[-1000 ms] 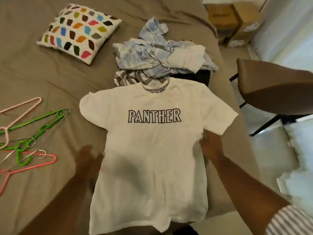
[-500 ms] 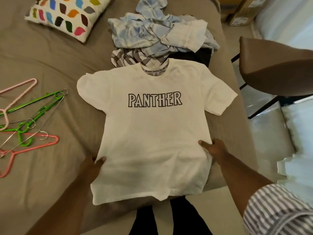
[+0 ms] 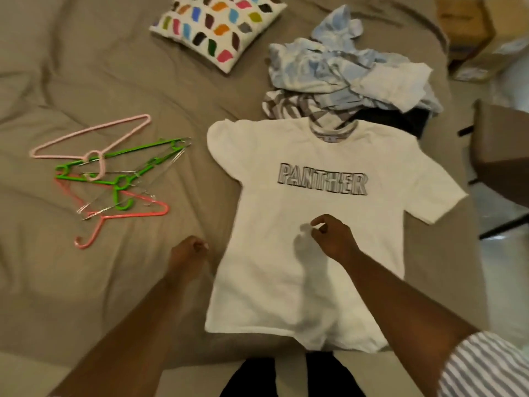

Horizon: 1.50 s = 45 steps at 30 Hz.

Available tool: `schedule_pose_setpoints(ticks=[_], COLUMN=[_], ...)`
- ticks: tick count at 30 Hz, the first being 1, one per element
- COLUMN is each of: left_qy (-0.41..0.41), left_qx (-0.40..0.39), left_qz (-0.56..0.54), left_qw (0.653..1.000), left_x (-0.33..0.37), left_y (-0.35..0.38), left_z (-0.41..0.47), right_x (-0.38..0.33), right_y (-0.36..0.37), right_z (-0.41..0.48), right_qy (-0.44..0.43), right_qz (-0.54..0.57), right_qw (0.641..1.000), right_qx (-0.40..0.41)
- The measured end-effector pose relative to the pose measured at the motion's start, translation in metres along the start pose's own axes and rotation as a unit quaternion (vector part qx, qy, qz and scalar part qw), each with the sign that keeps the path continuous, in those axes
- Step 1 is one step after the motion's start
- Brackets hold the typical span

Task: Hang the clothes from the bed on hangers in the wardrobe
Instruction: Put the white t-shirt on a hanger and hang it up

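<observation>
My left hand (image 3: 189, 253): forearm extended, fingers curled, holding nothing. My right hand (image 3: 333, 237): forearm extended, fingers curled, thumb near forefinger.

One wide-angle camera, worn on the head, looks forward and steeply down from the near edge of the bed (image 3: 86, 282), close above it. The white PANTHER T-shirt (image 3: 300, 296) lies at centre frame, the hangers (image 3: 114, 179) to its left, and a chair (image 3: 501, 156) cuts the right border.

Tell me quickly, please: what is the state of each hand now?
Left hand: closed, fingers curled, holding nothing.
Right hand: closed, empty, above the white printed T-shirt.
</observation>
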<state>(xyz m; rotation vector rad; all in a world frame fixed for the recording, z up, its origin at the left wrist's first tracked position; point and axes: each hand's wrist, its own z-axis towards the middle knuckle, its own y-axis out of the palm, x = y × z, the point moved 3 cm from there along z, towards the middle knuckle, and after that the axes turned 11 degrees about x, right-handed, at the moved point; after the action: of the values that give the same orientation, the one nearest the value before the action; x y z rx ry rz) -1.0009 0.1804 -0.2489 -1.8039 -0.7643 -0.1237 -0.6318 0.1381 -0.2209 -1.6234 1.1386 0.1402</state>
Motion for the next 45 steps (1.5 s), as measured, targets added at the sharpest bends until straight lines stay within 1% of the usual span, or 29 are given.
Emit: schedule_pose_setpoints(ticks=[3,5,7,9,10,12,16,19,20,21,24,26,27,30,32,35,37,39,41,43,45], left_qy=[-0.003,-0.015,-0.017,-0.004,0.016,0.062,0.114,0.129,0.128,0.127,0.119,0.147,0.178,0.285,0.346,0.4,0.409,0.416,0.43,0.452,0.465], left_qx=[0.04,0.079,0.116,0.128,0.128,0.12,0.108,0.031,0.024,0.032,0.041,0.043,0.057,0.137,0.2,0.273,0.287,0.277,0.248,0.2,0.137], left_qz=[-0.043,-0.049,-0.029,-0.028,-0.028,-0.007,0.053,0.094,0.099,0.106,0.167,0.213,0.231,0.271,0.264,0.26,0.25,0.224,0.208,0.205,0.182], left_qw=[0.998,0.996,0.993,0.991,0.991,0.991,0.986,0.987,0.986,0.986,0.978,0.965,0.955,0.909,0.878,0.835,0.829,0.837,0.843,0.845,0.856], left_x=[-0.008,-0.018,-0.028,-0.042,-0.048,-0.058,-0.065,-0.069,-0.069,-0.068,-0.065,-0.064,-0.062,-0.044,-0.021,0.021,0.05,0.078,0.101,0.117,0.127], left_y=[-0.023,-0.043,-0.059,-0.069,-0.072,-0.073,-0.075,-0.064,-0.06,-0.058,-0.054,-0.056,-0.06,-0.076,-0.096,-0.129,-0.142,-0.148,-0.147,-0.139,-0.125], left_z=[0.019,0.034,0.051,0.071,0.081,0.099,0.134,0.153,0.154,0.153,0.146,0.14,0.137,0.129,0.122,0.114,0.108,0.098,0.086,0.073,0.063], right_x=[-0.056,-0.088,-0.114,-0.133,-0.14,-0.149,-0.148,-0.139,-0.135,-0.132,-0.119,-0.112,-0.111,-0.11,-0.112,-0.122,-0.132,-0.141,-0.147,-0.149,-0.145], right_y=[0.042,0.068,0.088,0.106,0.114,0.125,0.138,0.14,0.139,0.138,0.132,0.125,0.12,0.104,0.094,0.08,0.071,0.06,0.049,0.037,0.026], right_z=[-0.014,-0.026,-0.036,-0.044,-0.046,-0.049,-0.047,-0.045,-0.044,-0.044,-0.046,-0.048,-0.049,-0.05,-0.051,-0.051,-0.051,-0.052,-0.053,-0.054,-0.054], right_qy=[-0.092,-0.14,-0.167,-0.179,-0.186,-0.191,-0.18,-0.166,-0.161,-0.155,-0.131,-0.126,-0.125,-0.112,-0.102,-0.099,-0.098,-0.096,-0.093,-0.089,-0.072], right_qz=[-0.025,-0.036,-0.037,-0.033,-0.031,-0.029,-0.044,-0.06,-0.066,-0.069,-0.078,-0.084,-0.085,-0.067,-0.058,-0.043,-0.026,-0.005,0.019,0.036,0.057], right_qw=[0.993,0.984,0.977,0.973,0.972,0.97,0.97,0.97,0.969,0.97,0.972,0.972,0.972,0.977,0.98,0.983,0.985,0.987,0.988,0.989,0.989], right_qx=[-0.074,-0.106,-0.128,-0.139,-0.142,-0.149,-0.157,-0.169,-0.172,-0.174,-0.178,-0.179,-0.177,-0.167,-0.158,-0.148,-0.142,-0.131,-0.121,-0.113,-0.113])
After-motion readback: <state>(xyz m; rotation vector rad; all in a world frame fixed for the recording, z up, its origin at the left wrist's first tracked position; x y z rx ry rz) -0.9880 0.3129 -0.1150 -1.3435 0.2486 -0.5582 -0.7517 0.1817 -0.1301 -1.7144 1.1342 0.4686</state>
